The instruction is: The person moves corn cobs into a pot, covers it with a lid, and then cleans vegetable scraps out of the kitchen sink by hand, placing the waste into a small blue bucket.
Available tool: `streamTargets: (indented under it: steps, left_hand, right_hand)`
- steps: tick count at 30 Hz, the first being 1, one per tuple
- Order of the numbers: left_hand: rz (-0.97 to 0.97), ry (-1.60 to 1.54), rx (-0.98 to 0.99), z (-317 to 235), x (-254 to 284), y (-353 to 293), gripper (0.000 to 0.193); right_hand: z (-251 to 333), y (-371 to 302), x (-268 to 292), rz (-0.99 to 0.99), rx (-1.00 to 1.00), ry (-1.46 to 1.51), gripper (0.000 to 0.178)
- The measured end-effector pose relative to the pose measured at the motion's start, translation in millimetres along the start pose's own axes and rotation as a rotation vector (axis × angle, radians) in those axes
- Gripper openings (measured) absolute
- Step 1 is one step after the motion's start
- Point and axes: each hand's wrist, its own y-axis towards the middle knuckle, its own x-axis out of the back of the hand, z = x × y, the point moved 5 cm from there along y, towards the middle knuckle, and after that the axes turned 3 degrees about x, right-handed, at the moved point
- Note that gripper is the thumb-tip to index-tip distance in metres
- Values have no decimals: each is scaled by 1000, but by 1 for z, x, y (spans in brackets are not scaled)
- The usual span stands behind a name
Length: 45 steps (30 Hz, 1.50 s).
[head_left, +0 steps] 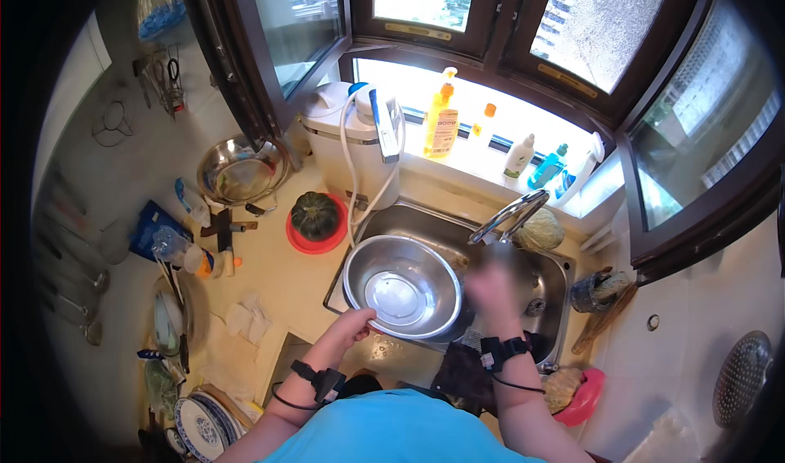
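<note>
L hand (356,325) curled round near-left rim of stainless-steel basin (368,271), which is over L part of sink (425,222); R hand (491,289) blurred nr faucet (517,214), can't tell opening/hold. Pref. keep L grip firm, basin level, R wrist clear of rim.

Right hand (493,293): smeared by blur above the sink (425,224); whether its fingers hold anything cannot be told.
Left hand (357,325): fingertips out of sight at the rim of the steel basin (398,295).
Sink floor: left part covered by the basin.
Pale melon (540,231): left side partly hidden behind the tap (536,198), by the counter's back edge.
Dark cloth (464,377): lower end lost behind the blue shirt (392,430).
Plates (199,429): cut off below, near the counter's front left corner.
Wall utensils (115,241): blurred, shapes unclear.
</note>
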Motion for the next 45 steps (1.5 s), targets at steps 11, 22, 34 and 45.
streamTargets:
  steps: [11, 22, 34, 45]
  left_hand:
    - [136, -2, -8, -28, -12, 12, 20]
    - [214, 35, -31, -15, -10, 42, 24]
    - [198, -88, -5, -22, -5, 56, 19]
    - [302, -87, -54, -25, -1, 84, 16]
  right_hand:
    - [146, -3, -131, 104, -526, 443, 36]
    - [132, 13, -129, 285, -469, -293, 19]
    - [121, -8, -123, 243, 247, -1286, 48]
    - [57, -100, -80, -277, -633, 62, 30]
